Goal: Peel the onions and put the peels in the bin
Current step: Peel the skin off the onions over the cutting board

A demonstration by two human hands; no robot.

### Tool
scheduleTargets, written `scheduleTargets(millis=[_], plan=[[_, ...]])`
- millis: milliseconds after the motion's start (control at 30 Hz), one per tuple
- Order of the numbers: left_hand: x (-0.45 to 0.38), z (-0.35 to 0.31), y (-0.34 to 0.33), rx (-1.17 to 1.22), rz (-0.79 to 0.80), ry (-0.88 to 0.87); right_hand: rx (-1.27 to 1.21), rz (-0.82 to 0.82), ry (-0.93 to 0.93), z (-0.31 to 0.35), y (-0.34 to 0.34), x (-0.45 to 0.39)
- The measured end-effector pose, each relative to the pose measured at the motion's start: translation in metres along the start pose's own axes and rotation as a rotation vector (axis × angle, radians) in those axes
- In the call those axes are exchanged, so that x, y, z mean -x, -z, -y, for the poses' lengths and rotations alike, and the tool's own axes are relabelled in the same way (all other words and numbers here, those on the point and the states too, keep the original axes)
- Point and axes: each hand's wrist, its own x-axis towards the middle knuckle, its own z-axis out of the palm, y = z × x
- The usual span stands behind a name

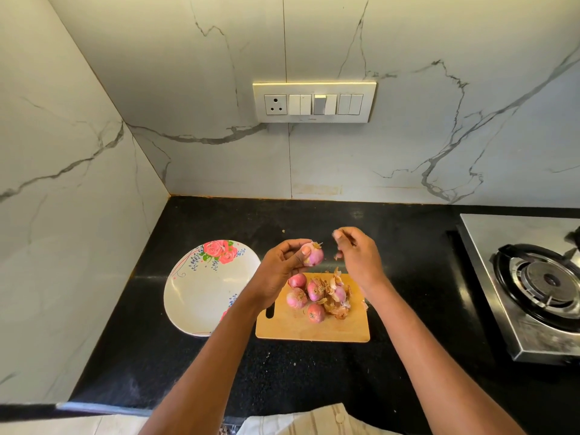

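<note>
The left hand (284, 262) holds one partly peeled onion (313, 254) above the far edge of the cutting board (314, 328), fingers and thumb curled round it. The right hand (356, 255) is raised just beside it, fingers bent and pinching a small piece of peel (338, 255). The two hands are close together but apart.

On the cutting board lie five more onions (296, 298), grouped near its far half. A heap of loose peels (337, 304) lies among and to the right of them; some peel hangs over the right edge of the board. The right forearm crosses above the board's right side and hides part of that edge. The left forearm crosses over the near right rim of the plate (201, 296).

The plate is white with a rose pattern and sits on the bench (408, 277) just left of the cutting board, touching or nearly touching it; contact cannot be confirmed. A steel gas stove (533, 287) with one burner visible stands at the right, well apart from the board.

The bench is black and speckled, set into a corner. The walls (188, 89) are white marble-pattern panels with grey veins. A switch panel (314, 102) with one socket is fixed to the rear wall above the work area. A striped garment (314, 419) shows at the bottom edge.
</note>
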Motion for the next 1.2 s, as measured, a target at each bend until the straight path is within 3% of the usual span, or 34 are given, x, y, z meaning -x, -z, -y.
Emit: scheduleTargets(millis=[67,133,267,367,667,867,1100,1200], plan=[[0.0,0.001,0.002,-0.025,-0.026,-0.024,0.034,0.014,-0.006,-0.005,0.006,-0.001],[-0.003,0.0,0.004,-0.031,-0.076,-0.048,0.096,0.131,0.038,-0.004,0.007,-0.002],[-0.012,-0.004,0.006,-0.085,-0.141,-0.072,-0.058,0.207,0.107,0.004,0.0,0.0],[-0.014,-0.001,0.006,-0.108,-0.128,-0.06,-0.038,0.256,0.133,0.005,-0.003,0.001],[-0.017,0.002,0.002,-0.197,-0.1,-0.07,0.085,0.072,0.191,0.002,-0.003,-0.001],[-0.012,0.009,0.0,-0.12,-0.108,-0.064,-0.104,-0.054,-0.012,-0.005,-0.01,0.004],[-0.008,0.005,0.002,-0.015,-0.121,-0.022,0.149,0.207,-0.006,-0.021,-0.001,0.005],[-0.008,0.009,-0.001,-0.035,-0.131,-0.035,0.095,0.178,0.078,-0.013,-0.002,0.007]])
